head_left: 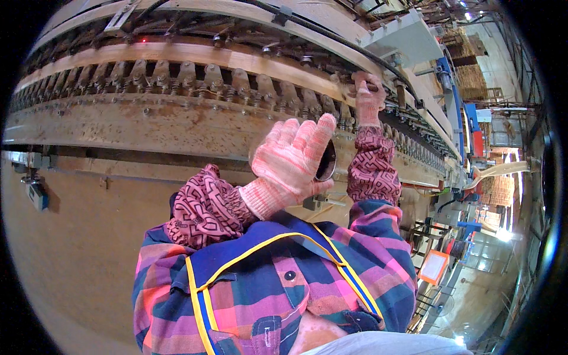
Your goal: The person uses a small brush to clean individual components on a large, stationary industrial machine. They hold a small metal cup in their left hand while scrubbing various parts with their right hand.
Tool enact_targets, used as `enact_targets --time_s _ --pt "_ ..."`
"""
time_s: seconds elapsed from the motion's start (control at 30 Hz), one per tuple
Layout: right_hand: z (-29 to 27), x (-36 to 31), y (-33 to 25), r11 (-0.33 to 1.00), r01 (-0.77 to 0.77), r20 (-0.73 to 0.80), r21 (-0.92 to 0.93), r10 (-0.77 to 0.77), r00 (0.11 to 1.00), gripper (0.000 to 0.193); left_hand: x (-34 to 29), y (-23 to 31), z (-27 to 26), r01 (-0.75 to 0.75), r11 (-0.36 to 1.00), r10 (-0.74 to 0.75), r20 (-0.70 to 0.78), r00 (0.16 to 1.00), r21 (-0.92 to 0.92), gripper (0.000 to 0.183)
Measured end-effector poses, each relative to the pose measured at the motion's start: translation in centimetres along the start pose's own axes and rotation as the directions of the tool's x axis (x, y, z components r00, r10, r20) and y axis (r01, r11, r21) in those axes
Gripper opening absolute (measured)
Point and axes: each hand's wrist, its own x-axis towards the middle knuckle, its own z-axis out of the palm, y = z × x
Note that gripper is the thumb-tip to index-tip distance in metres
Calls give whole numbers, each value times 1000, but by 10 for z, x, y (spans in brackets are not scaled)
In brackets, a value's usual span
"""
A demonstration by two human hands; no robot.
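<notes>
My left hand (290, 155), in a white-and-red knitted glove, is raised before my chest. Its fingers are stretched out and nothing shows in it. Just beside its fingers is a dark round opening with a metal rim (327, 162), partly covered by the hand. Farther off, my right hand (369, 99), gloved alike, reaches over the machine with curled fingers. It is at the right end of a long pale wooden strip (195, 52); whether it grips the strip is not clear. A row of metal clamps with springs (213, 80) runs along the strip's near side.
The machine's rusty long beam (118, 121) crosses in front of me. Black cables (331, 34) and a grey metal housing (402, 40) stand at its far side. A small box (38, 196) hangs at the left. An orange-framed panel (433, 267) is at the right.
</notes>
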Motion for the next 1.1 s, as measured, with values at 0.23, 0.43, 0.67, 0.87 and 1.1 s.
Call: enact_targets --time_s 0.23,0.43,0.67,0.87,1.1 --pt "3 -9 21 890 434 -7 -141 -439 898 17 3 2 -3 -5 1000 5 -2 1000 -19 116" --pt "-14 -8 -26 826 512 256 -234 -456 852 24 5 -1 -3 -10 1000 10 25 1000 -20 116" --pt "-20 -2 -30 871 474 364 -130 -403 840 19 3 -3 2 -22 1000 22 -27 999 -14 115" --pt "-19 -7 -40 848 487 279 -211 -425 861 12 4 -2 -1 -18 1000 17 -14 1000 -20 114" --pt "-14 -4 -24 906 412 269 -103 -373 888 17 4 -2 -1 -32 999 31 -42 999 -20 115"
